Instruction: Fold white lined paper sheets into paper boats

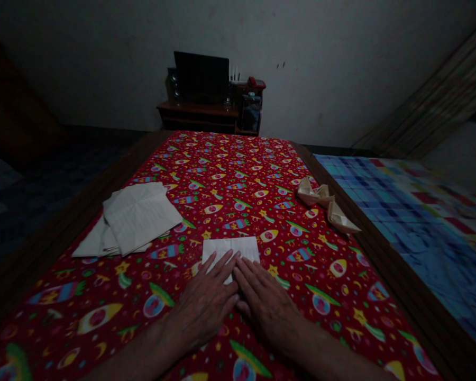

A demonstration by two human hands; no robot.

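Your left hand (208, 299) and right hand (265, 299) are lying flat together on white paper (228, 245), between the side edges of the red cloth (246, 169). A paper pile (140, 217) is sitting by the left edge.

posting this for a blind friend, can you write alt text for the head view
A person's left hand and right hand rest on a white paper on a red patterned cloth. A stack of papers lies to the left, folded paper shapes to the right, and a dark screen stands beyond.
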